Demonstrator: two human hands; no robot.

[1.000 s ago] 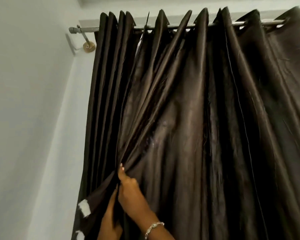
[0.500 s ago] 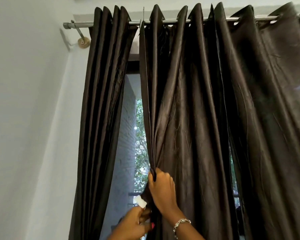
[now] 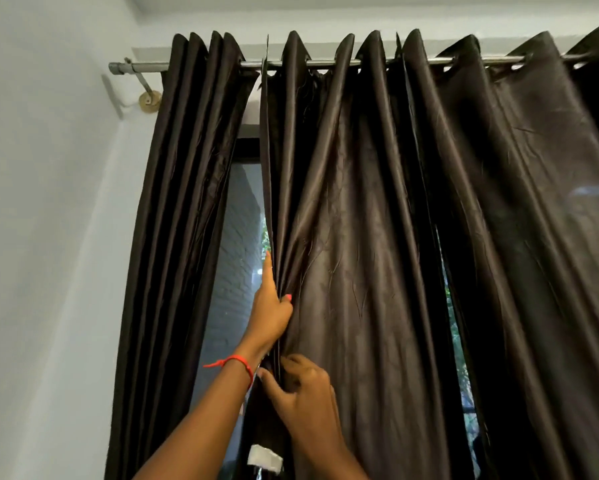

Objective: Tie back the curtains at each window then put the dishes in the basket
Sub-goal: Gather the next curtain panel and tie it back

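While the dark brown, glossy pleated curtain panel hangs by its eyelets from the silver metal curtain rod, both bare hands work at its left edge. The left hand reaches up along that edge with its forefinger stretched straight up the hem and its thumb, nail painted pink, pressed onto the front of the cloth, so the fold is pinched between thumb and fingers. A thin red thread bracelet circles the left wrist. Just below, the right hand is curled on the same gathered edge, thumb on the near side and fingertips tucked into the folds. A second dark brown panel hangs bunched at the left against the pale wall, and between the two panels a strip of window glass shows a grey brick wall and some green leaves outside. A third dark panel hangs to the right, with a narrow gap of greenery beside it. A small white fabric tag shows low on the held edge. At the rod's left end a brass-coloured wall bracket holds it.
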